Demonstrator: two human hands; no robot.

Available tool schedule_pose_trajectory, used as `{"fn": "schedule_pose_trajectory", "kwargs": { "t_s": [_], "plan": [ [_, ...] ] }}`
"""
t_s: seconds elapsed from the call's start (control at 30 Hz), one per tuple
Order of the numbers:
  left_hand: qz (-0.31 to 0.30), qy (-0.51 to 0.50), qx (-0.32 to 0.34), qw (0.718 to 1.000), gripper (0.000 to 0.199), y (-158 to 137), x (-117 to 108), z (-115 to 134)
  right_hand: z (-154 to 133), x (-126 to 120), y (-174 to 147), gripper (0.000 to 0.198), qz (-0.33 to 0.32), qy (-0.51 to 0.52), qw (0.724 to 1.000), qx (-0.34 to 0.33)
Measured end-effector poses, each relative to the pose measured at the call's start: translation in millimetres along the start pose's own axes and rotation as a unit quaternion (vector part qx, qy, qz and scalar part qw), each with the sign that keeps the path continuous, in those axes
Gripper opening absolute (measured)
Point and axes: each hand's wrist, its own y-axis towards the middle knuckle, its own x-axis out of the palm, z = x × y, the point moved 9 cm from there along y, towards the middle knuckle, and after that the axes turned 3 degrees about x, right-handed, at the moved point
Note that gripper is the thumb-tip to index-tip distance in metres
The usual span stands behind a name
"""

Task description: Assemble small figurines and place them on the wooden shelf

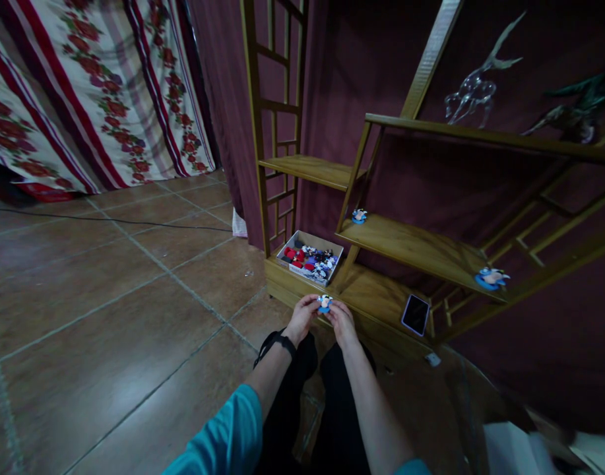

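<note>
Sleeves: teal sleeves entered at the bottom centre of the frame, both forearms running up toward the middle.
Left hand: the left hand sat just below centre, a dark strap on its wrist, fingers curled inward and pinching the left side of a small figurine.
Right hand: the right hand sat just beside it, fingers curled and pinching the right side of the same piece.
Figurine: the small figurine, blue-based with a pale top, lay between the two sets of fingertips, at their upper ends, held just over the front edge of the lowest shelf.
Key relation: the figurine lay dead between the hands, neither clearly nearer; its long axis was too small to tell.
Phone: a phone lay flat on the lowest shelf, right of the hands and apart from them.
Box: an open box of mixed small pieces stood on the shelf just above the hands.
Middle shelf: one blue figurine stood at its left end, another at its right end, well apart.
Far back: a wooden shelf unit against a dark red drape; a floral curtain filled the upper left.
</note>
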Motion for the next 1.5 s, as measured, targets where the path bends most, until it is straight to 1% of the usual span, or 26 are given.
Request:
{"fn": "schedule_pose_trajectory", "kwargs": {
  "t_s": [0.2,0.67,1.23,1.5],
  "plan": [
    [0.004,0.003,0.008,1.0,0.025,-0.7,-0.3,1.3,2.1,-1.5,2.6,0.022,0.001,-0.001,1.0,0.003],
    [-0.004,0.01,-0.003,1.0,0.026,3.8,-0.9,-4.7,7.1,-7.3,7.6,0.023,0.006,0.002,1.0,0.006],
    [-0.006,0.002,-0.015,1.0,0.027,3.1,-1.0,-7.1,-1.5,-2.4,-0.6,0.024,-0.002,-0.032,0.999,0.007],
    [-0.017,0.007,0.002,1.0,0.027,1.0,1.2,-1.7,0.8,-5.0,2.3,0.024,0.009,-0.038,0.999,0.009]
  ]
}}
